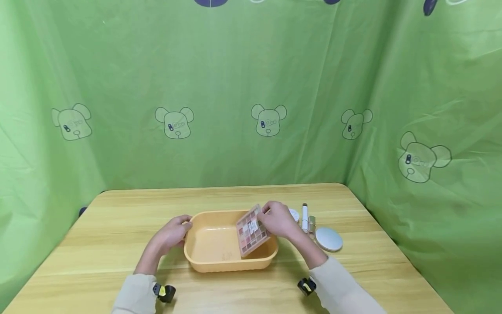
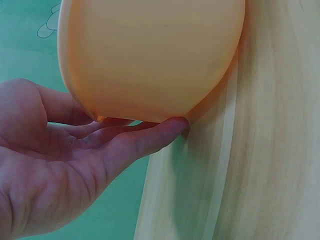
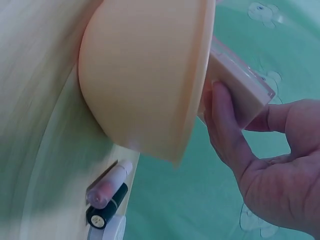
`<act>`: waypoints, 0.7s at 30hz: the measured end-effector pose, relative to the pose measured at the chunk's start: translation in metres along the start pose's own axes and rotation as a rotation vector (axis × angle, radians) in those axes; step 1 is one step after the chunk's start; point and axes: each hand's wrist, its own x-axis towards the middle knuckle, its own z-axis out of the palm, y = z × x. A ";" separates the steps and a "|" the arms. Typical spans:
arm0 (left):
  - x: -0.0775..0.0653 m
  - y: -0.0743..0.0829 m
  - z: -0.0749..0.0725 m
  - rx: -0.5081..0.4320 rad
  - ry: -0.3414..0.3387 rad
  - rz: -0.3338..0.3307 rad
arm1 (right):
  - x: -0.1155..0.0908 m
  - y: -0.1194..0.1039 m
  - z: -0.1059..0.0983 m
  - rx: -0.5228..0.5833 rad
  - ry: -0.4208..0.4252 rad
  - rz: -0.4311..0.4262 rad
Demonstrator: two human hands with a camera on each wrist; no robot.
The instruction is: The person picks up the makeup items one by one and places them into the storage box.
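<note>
Nearest, the tray (image 1: 213,244) stands on the bench (image 1: 98,248) with its long axis running left to right between the two hands. The left hand (image 1: 172,232) grips its left end, its fingers at the rim and outer wall. The eyeshadow palette (image 1: 251,233) lies partly inside the right half of the tray, tilted: its left edge sits low within the walls while its right edge stands up above the rim. Foreshortening hides which side is longer, so its long axis cannot be told. The right hand (image 1: 277,219) is much the nearer, pinching the raised edge between thumb and fingers above the tray's far right corner; the left hand is a tray's bare floor away. Beyond the tray's right end, apart from it, lie a round silver compact (image 1: 329,239), a gold-capped tube (image 1: 311,224), a slim white tube (image 1: 304,219) and a white round item (image 1: 294,214), partly hidden by the right hand. Farthest hangs the green curtain (image 1: 219,87).
</note>
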 end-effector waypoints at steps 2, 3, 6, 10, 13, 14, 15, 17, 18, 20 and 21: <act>0.000 -0.001 0.000 0.000 -0.001 -0.001 | 0.002 -0.003 0.004 0.009 -0.019 0.003; 0.000 -0.001 0.000 -0.001 -0.001 -0.001 | 0.003 -0.004 0.006 0.009 -0.025 0.003; -0.001 -0.001 0.000 0.000 -0.004 -0.004 | 0.006 -0.007 0.012 0.008 -0.036 -0.001; -0.001 -0.002 0.000 0.000 -0.004 -0.006 | 0.007 -0.010 0.018 -0.001 -0.061 -0.007; 0.000 -0.001 0.000 0.002 -0.003 -0.003 | 0.008 -0.014 0.022 -0.004 -0.087 -0.012; 0.000 -0.001 0.000 0.003 -0.003 -0.002 | 0.008 -0.015 0.024 -0.001 -0.093 -0.013; 0.000 -0.001 -0.001 0.003 -0.003 -0.001 | 0.008 -0.016 0.025 0.003 -0.100 -0.016; 0.000 0.000 -0.001 0.004 -0.003 0.000 | 0.009 -0.019 0.029 0.013 -0.115 -0.022; 0.000 0.000 -0.001 0.003 -0.004 0.000 | 0.009 -0.021 0.030 0.019 -0.120 -0.023; 0.000 0.000 -0.001 0.005 -0.006 -0.002 | 0.009 -0.024 0.035 0.025 -0.129 -0.028; 0.001 0.000 -0.001 0.006 -0.006 -0.004 | 0.009 -0.025 0.037 0.024 -0.133 -0.032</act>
